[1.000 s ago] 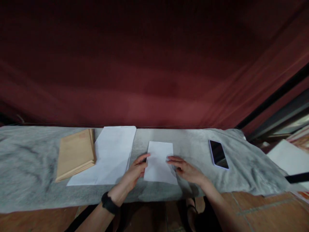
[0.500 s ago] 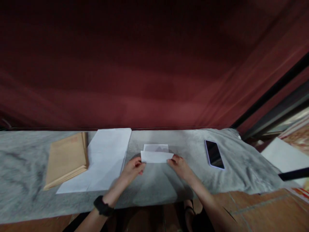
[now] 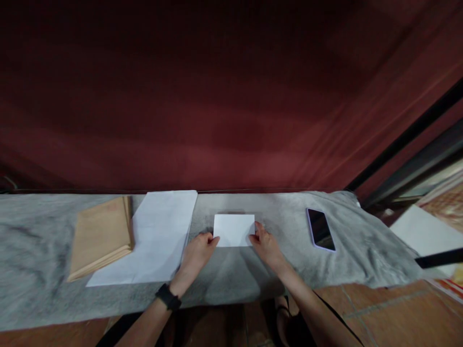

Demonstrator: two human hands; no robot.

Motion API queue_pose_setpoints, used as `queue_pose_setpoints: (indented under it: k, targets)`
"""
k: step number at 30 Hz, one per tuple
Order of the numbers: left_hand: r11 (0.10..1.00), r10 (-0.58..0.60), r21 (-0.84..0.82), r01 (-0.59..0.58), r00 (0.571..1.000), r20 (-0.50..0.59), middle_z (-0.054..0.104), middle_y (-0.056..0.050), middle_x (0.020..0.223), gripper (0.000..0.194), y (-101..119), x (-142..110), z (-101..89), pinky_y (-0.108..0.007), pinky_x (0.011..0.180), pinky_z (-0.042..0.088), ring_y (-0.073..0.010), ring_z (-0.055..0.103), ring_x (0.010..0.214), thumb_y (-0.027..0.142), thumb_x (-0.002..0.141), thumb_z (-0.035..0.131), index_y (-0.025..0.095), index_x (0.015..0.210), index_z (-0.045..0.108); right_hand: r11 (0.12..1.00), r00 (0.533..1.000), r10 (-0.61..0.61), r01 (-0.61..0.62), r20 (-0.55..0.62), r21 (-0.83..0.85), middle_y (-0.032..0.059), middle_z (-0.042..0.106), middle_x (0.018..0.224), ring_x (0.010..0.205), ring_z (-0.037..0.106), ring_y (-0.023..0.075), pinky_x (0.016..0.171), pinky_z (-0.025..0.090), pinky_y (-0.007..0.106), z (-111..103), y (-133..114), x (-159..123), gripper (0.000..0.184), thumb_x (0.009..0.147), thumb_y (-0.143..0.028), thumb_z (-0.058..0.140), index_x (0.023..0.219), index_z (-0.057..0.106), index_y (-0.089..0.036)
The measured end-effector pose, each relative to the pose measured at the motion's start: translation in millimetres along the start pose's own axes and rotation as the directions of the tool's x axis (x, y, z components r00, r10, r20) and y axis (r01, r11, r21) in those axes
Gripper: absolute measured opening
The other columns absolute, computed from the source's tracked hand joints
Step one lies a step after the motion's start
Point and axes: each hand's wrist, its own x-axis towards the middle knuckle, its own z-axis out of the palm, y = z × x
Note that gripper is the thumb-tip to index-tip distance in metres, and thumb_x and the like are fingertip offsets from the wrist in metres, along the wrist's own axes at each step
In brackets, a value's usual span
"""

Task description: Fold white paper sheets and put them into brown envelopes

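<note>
Brought near part of white paper (image 3: 234, 230) up over far part since earlier frame

Gripping left edge, near its lower corner, between thumb and fingers of left hand (image 3: 197, 248); gripping right edge likewise with right hand (image 3: 266, 246). Placed between larger sheets (image 3: 162, 236) and phone (image 3: 321, 230), over grey cloth (image 3: 224, 279). Probably now folding; next, calls for matching edges carefully and pressing the crease

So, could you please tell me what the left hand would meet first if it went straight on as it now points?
The small white paper, most likely: the left hand points forward and rightward, its fingers at that sheet's near-left corner, though depth is hard to judge.
</note>
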Motion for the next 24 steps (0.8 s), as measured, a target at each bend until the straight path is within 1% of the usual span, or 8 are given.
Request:
queue_pose_setpoints:
  k: [4, 7, 10, 17, 21, 24]
  targets:
    - [0.998, -0.026, 0.050, 0.024, 0.998, 0.050, 0.074, -0.005, 0.082, 0.033, 5, -3, -4.6, -0.027, 0.060, 0.035, -0.0190, 0.068, 0.076, 0.043, 0.097, 0.053, 0.020, 0.082, 0.072, 0.994, 0.999, 0.039, -0.036, 0.031, -0.106, 0.0108, 0.076, 0.097, 0.092, 0.073, 0.0247, 0.089, 0.050, 0.035, -4, -6, -4, 0.056, 0.094, -0.021, 0.049, 0.148, 0.039, -0.010]
    - [0.996, -0.029, 0.081, 0.024, 0.998, 0.061, 0.076, -0.006, 0.085, 0.032, 8, -4, -7.3, -0.027, 0.062, 0.038, -0.0200, 0.070, 0.080, 0.043, 0.097, 0.053, 0.021, 0.084, 0.073, 0.980, 0.993, 0.089, -0.074, 0.078, -0.184, 0.0107, 0.077, 0.100, 0.097, 0.072, 0.0255, 0.096, 0.046, 0.038, -9, -11, -6, 0.058, 0.095, -0.022, 0.048, 0.151, 0.036, -0.011]
    - [0.994, -0.031, 0.103, 0.025, 0.998, 0.059, 0.077, -0.008, 0.088, 0.032, 10, -4, -8.5, -0.027, 0.065, 0.040, -0.0222, 0.071, 0.084, 0.043, 0.096, 0.054, 0.020, 0.085, 0.073, 0.970, 0.989, 0.094, -0.066, 0.111, -0.233, 0.0119, 0.077, 0.105, 0.101, 0.072, 0.0261, 0.100, 0.043, 0.039, -12, -13, -7, 0.058, 0.096, -0.024, 0.048, 0.152, 0.036, -0.013]
    - [0.992, -0.036, 0.120, 0.030, 0.998, 0.049, 0.077, -0.012, 0.094, 0.030, 11, -3, -7.2, -0.030, 0.069, 0.044, -0.0271, 0.072, 0.092, 0.042, 0.095, 0.055, 0.020, 0.087, 0.074, 0.970, 0.997, 0.016, 0.002, 0.072, -0.243, 0.0147, 0.075, 0.114, 0.108, 0.070, 0.0269, 0.102, 0.042, 0.041, -7, -8, -9, 0.051, 0.098, -0.025, 0.049, 0.147, 0.045, -0.015]
    - [0.994, -0.024, 0.103, 0.019, 0.999, 0.041, 0.076, -0.012, 0.092, 0.029, 9, -2, -5.5, -0.030, 0.072, 0.045, -0.0274, 0.072, 0.091, 0.041, 0.094, 0.056, 0.019, 0.086, 0.074, 0.972, 0.998, -0.003, 0.017, 0.059, -0.233, 0.0151, 0.074, 0.118, 0.109, 0.070, 0.0275, 0.100, 0.044, 0.040, -6, -8, -11, 0.045, 0.097, -0.022, 0.051, 0.141, 0.052, -0.016]
    - [0.993, -0.018, 0.117, 0.014, 0.999, 0.041, 0.075, -0.012, 0.091, 0.030, 9, -1, -5.0, -0.031, 0.073, 0.046, -0.0274, 0.071, 0.091, 0.041, 0.095, 0.055, 0.019, 0.084, 0.073, 0.972, 0.998, -0.013, 0.027, 0.061, -0.235, 0.0147, 0.073, 0.121, 0.110, 0.070, 0.0284, 0.100, 0.044, 0.041, -7, -9, -11, 0.044, 0.097, -0.022, 0.051, 0.140, 0.054, -0.016]
